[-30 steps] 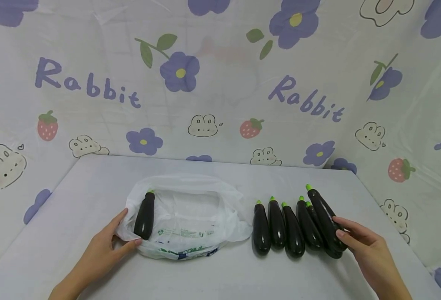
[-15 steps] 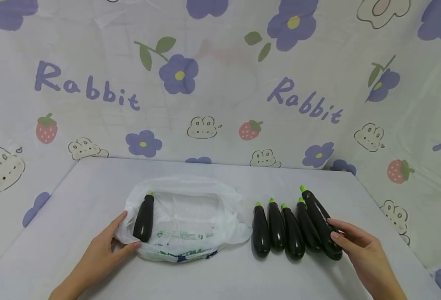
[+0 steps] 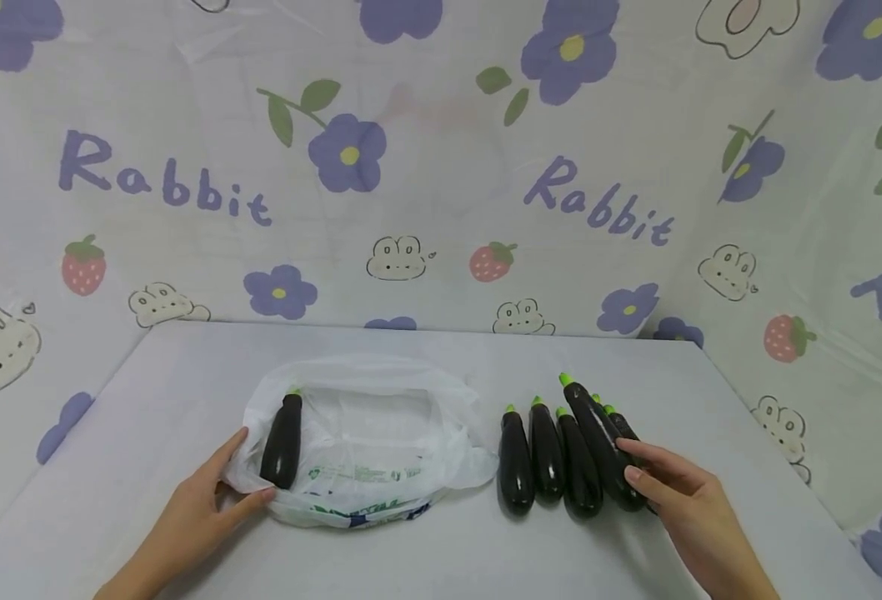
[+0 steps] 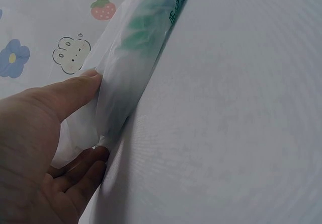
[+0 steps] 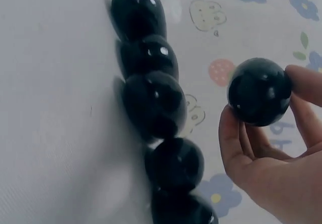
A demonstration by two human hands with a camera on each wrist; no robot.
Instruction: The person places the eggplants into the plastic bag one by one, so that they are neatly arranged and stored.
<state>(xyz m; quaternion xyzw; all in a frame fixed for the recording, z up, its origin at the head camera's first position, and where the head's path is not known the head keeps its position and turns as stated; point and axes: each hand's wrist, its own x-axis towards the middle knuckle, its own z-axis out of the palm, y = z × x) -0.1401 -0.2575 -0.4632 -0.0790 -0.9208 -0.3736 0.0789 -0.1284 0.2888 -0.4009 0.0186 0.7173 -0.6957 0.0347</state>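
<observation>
My left hand (image 3: 199, 510) grips the left end of a thin white plastic bag (image 3: 452, 454), thumb at the front rim. In the left wrist view, thumb and fingers lie around the bag's wall (image 4: 133, 58). Inside the bag, at its left end, lies one black eggplant (image 3: 282, 443) with a green tip. My right hand (image 3: 683, 493) holds another eggplant (image 3: 593, 421) between thumb and fingers. The right wrist view shows that eggplant (image 5: 259, 90) end-on, raised apart from a row of several eggplants (image 3: 516, 471). It partly covers the row's right end in the head view.
The row of eggplants lies just right of the bag, on a white-covered table (image 3: 441, 562). A printed cloth (image 3: 441, 167) with flowers, rabbits and strawberries hangs behind the table and along its sides.
My right hand has moved left with the held eggplant, from over the row's right end toward its middle. The left hand and the bag stay in place. The head view has shifted slightly.
</observation>
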